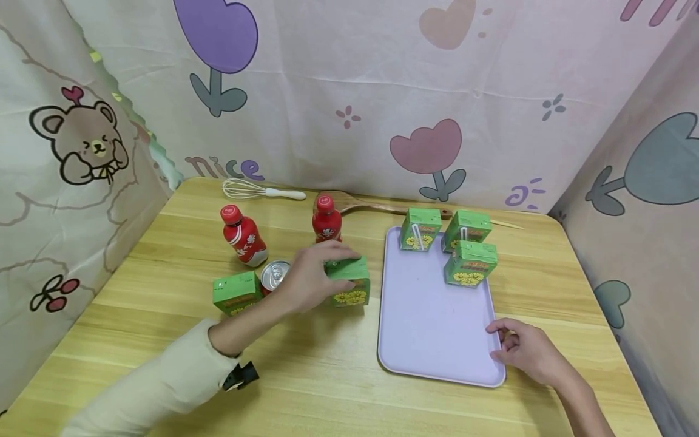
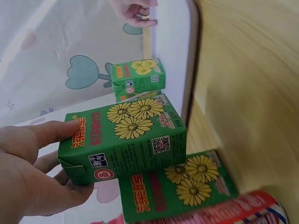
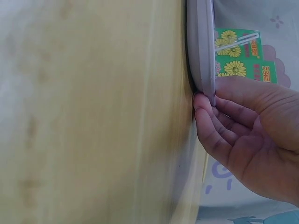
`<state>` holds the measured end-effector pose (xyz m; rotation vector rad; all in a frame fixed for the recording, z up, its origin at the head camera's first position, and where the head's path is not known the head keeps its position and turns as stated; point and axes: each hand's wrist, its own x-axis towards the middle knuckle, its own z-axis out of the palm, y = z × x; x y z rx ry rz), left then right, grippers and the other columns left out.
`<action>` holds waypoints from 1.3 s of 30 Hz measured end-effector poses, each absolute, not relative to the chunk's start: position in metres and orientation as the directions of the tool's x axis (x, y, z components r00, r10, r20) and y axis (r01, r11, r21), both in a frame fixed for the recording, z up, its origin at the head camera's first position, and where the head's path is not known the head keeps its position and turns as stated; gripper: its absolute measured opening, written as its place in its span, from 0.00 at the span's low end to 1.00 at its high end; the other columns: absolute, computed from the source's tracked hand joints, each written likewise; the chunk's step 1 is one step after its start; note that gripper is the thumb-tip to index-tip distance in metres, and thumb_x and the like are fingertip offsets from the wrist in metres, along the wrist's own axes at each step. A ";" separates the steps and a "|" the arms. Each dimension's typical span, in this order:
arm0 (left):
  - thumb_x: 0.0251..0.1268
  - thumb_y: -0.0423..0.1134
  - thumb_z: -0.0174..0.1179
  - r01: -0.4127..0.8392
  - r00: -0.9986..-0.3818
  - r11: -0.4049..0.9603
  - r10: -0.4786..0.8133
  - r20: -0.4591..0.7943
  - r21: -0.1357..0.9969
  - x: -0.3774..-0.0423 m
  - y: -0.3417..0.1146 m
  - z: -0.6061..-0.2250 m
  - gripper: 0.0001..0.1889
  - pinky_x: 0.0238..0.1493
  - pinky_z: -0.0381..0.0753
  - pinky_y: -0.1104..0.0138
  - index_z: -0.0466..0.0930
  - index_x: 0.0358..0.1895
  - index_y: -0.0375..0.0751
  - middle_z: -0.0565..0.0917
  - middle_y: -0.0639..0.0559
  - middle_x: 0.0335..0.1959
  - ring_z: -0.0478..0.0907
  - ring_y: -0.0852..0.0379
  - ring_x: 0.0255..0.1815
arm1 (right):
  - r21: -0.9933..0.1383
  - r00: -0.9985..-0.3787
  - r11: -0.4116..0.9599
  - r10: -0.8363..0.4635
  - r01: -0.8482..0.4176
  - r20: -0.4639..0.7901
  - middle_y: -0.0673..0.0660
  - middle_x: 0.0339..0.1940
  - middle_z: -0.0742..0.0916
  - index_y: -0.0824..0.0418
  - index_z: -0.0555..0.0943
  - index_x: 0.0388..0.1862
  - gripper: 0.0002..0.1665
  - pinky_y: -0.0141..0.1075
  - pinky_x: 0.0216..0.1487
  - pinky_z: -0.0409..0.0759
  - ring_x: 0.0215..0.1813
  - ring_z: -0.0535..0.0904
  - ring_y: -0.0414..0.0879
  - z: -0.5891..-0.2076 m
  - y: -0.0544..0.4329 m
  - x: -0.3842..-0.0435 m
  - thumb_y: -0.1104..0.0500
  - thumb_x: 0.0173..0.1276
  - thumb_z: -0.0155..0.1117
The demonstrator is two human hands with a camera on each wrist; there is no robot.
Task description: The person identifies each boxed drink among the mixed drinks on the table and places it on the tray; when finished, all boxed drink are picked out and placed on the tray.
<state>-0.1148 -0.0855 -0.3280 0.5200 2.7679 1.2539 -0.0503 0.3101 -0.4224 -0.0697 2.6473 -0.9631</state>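
My left hand (image 1: 319, 276) grips a green drink carton (image 1: 352, 288) with yellow flowers, between thumb and fingers, just left of the lilac tray (image 1: 431, 328). In the left wrist view, another green carton (image 2: 196, 186) shows behind the held one, beside a red can (image 2: 243, 212). My right hand (image 1: 526, 352) pinches the tray's right rim near its front corner, thumb above and fingers below in the right wrist view. Three green cartons stand at the tray's far end: one at the left (image 1: 419, 230), one at the right (image 1: 464, 229) and one nearer (image 1: 471, 265).
Left of the tray are two red bottles, one at the left (image 1: 246, 237) and one farther right (image 1: 327, 221). A can (image 1: 274, 276) stands beside a green carton (image 1: 237, 292). A whisk (image 1: 262, 190) and a wooden spoon (image 1: 371, 205) lie along the back, before a patterned curtain (image 1: 327, 121).
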 end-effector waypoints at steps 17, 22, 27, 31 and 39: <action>0.46 0.36 0.74 0.323 -0.898 0.533 0.435 0.074 0.782 -0.134 -0.044 -0.324 0.23 0.55 0.78 0.65 0.84 0.50 0.49 0.83 0.56 0.50 0.77 0.58 0.52 | -0.654 -0.954 0.755 -0.172 0.034 -0.247 0.53 0.26 0.77 0.66 0.78 0.46 0.23 0.28 0.25 0.72 0.26 0.70 0.33 -0.423 0.311 -0.051 0.69 0.49 0.73; 0.48 0.36 0.73 0.313 -0.892 0.552 0.451 0.039 0.773 -0.140 -0.027 -0.324 0.23 0.60 0.74 0.63 0.83 0.52 0.48 0.81 0.55 0.54 0.75 0.56 0.58 | -0.651 -0.953 0.758 -0.170 0.037 -0.252 0.54 0.28 0.78 0.65 0.78 0.46 0.23 0.28 0.25 0.72 0.26 0.70 0.33 -0.423 0.311 -0.050 0.69 0.49 0.73; 0.48 0.36 0.73 0.299 -0.897 0.557 0.441 0.029 0.775 -0.146 -0.010 -0.326 0.24 0.66 0.70 0.60 0.82 0.53 0.49 0.80 0.55 0.58 0.70 0.54 0.66 | -0.649 -0.951 0.759 -0.166 0.046 -0.262 0.54 0.27 0.78 0.65 0.78 0.46 0.24 0.28 0.25 0.72 0.26 0.70 0.34 -0.423 0.311 -0.050 0.68 0.49 0.73; 0.47 0.34 0.73 0.321 -0.896 0.541 0.440 0.063 0.778 -0.151 0.003 -0.332 0.24 0.59 0.76 0.65 0.82 0.53 0.47 0.81 0.55 0.54 0.74 0.55 0.60 | -0.648 -0.950 0.760 -0.167 0.047 -0.265 0.53 0.27 0.78 0.65 0.78 0.47 0.24 0.28 0.25 0.72 0.26 0.70 0.34 -0.423 0.311 -0.050 0.68 0.49 0.73; 0.47 0.34 0.73 0.330 -0.902 0.530 0.422 0.095 0.781 -0.163 0.022 -0.351 0.25 0.61 0.74 0.66 0.82 0.53 0.46 0.81 0.55 0.56 0.74 0.56 0.61 | -0.650 -0.949 0.757 -0.159 0.060 -0.271 0.53 0.26 0.78 0.65 0.78 0.47 0.24 0.28 0.24 0.71 0.26 0.70 0.34 -0.424 0.311 -0.050 0.68 0.49 0.73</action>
